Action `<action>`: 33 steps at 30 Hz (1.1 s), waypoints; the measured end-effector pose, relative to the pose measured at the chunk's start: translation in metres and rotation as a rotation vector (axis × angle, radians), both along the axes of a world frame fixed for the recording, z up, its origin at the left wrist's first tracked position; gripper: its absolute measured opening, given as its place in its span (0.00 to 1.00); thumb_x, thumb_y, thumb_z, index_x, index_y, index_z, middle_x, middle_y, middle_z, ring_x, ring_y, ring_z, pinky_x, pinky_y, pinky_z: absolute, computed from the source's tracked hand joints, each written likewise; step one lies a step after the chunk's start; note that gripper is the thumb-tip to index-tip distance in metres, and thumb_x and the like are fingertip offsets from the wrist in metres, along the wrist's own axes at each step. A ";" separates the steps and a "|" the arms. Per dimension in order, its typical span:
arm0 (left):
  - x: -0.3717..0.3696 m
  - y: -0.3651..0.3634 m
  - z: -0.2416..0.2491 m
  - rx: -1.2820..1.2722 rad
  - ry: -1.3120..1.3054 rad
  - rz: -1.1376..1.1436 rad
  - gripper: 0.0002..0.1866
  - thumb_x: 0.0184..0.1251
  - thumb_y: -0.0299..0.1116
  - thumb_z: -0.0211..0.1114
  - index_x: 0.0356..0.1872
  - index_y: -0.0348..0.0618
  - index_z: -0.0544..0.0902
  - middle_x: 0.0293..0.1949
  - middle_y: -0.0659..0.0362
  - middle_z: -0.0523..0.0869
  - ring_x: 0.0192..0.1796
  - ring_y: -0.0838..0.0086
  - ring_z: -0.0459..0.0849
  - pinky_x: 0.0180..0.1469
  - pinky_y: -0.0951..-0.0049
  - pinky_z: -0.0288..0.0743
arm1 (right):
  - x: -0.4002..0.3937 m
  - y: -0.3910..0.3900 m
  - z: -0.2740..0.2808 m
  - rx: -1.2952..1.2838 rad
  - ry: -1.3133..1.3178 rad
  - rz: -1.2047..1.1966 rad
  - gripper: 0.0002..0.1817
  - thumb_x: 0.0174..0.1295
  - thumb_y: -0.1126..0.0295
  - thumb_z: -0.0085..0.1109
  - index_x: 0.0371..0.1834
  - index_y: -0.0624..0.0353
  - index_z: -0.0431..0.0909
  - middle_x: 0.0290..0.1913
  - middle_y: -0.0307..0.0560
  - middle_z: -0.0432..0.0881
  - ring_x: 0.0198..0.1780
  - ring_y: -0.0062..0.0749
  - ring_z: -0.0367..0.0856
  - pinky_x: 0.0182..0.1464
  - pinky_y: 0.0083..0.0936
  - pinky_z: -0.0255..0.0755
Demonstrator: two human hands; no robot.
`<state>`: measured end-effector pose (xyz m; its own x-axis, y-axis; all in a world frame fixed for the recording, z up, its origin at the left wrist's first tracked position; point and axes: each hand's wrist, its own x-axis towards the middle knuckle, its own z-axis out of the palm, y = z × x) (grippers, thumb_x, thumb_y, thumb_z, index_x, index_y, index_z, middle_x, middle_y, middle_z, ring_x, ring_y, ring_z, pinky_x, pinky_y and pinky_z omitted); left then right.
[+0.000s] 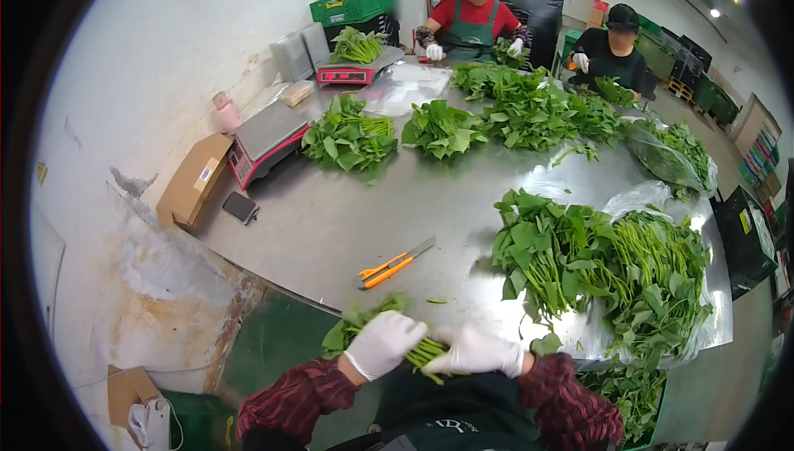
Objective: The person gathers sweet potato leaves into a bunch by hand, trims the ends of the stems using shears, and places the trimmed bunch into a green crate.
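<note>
At the near edge of the table, a bunch of leafy green stems [423, 353] lies across between my gloved hands, its leaves to the left and cut ends to the right. My left hand [385, 345] is closed round the stems near the leaves. The fingers of my right hand [480, 352] are closed at the cut ends. Just beyond, an orange-handled cutting tool [399, 269] with a metal blade rests on the metal table [314, 232]. A short loose piece of stem [437, 300] lies near my hands.
A large heap of greens [612, 261] covers the right side, with more bunches [529, 107] across the back. Left stand a scale [269, 141], a cardboard box [194, 182] and a phone [240, 208]. Two people [473, 16] work at the far side. Greens fill a crate [659, 414] below right.
</note>
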<state>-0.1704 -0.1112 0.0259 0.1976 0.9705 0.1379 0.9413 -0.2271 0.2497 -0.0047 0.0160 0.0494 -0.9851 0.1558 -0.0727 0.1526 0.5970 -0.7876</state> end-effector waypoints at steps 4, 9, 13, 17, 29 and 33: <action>-0.052 -0.043 -0.032 0.055 -0.815 0.588 0.13 0.56 0.24 0.63 0.43 0.33 0.77 0.31 0.50 0.83 0.34 0.68 0.83 0.42 0.70 0.77 | -0.064 0.050 -0.064 -0.119 -0.193 -0.389 0.34 0.63 0.39 0.41 0.29 0.62 0.82 0.23 0.53 0.82 0.25 0.42 0.82 0.34 0.32 0.75; -0.067 -0.042 -0.013 -0.201 -1.876 0.548 0.03 0.65 0.27 0.57 0.35 0.38 0.74 0.24 0.59 0.79 0.27 0.70 0.80 0.34 0.70 0.77 | -0.156 0.040 -0.100 0.325 -0.413 -0.509 0.38 0.66 0.39 0.31 0.26 0.59 0.84 0.25 0.54 0.83 0.29 0.45 0.83 0.35 0.34 0.76; -0.069 -0.037 -0.020 -0.217 -1.938 0.514 0.04 0.65 0.27 0.58 0.35 0.38 0.74 0.23 0.58 0.78 0.27 0.69 0.81 0.34 0.69 0.77 | -0.187 0.045 -0.112 0.485 -0.407 -0.602 0.29 0.62 0.44 0.42 0.27 0.59 0.84 0.28 0.54 0.83 0.33 0.46 0.83 0.36 0.34 0.76; -0.067 -0.026 -0.034 -0.265 -1.897 0.542 0.04 0.65 0.28 0.58 0.35 0.38 0.74 0.23 0.59 0.78 0.27 0.70 0.80 0.34 0.70 0.77 | -0.170 0.059 -0.131 0.496 -0.212 -0.767 0.13 0.51 0.64 0.55 0.30 0.64 0.77 0.31 0.56 0.82 0.33 0.49 0.82 0.38 0.36 0.76; 0.077 0.075 -0.071 -0.540 -1.348 0.178 0.08 0.62 0.32 0.62 0.30 0.37 0.79 0.23 0.63 0.80 0.28 0.81 0.76 0.35 0.78 0.70 | 0.105 -0.017 -0.055 0.579 0.237 -0.942 0.13 0.48 0.72 0.67 0.38 0.58 0.77 0.27 0.50 0.78 0.27 0.43 0.79 0.30 0.30 0.73; 0.164 0.109 -0.072 -0.623 -1.155 0.046 0.10 0.60 0.35 0.63 0.32 0.37 0.80 0.22 0.63 0.81 0.25 0.82 0.75 0.32 0.79 0.69 | 0.167 -0.043 -0.070 0.634 0.114 -1.220 0.09 0.52 0.72 0.64 0.34 0.58 0.76 0.27 0.51 0.78 0.27 0.47 0.79 0.29 0.34 0.73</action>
<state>-0.0062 -0.0022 -0.0466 0.2332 0.9352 -0.2666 0.1189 0.2447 0.9623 0.1628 -0.0275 -0.0211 -0.1977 0.8927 0.4049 0.7871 0.3908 -0.4773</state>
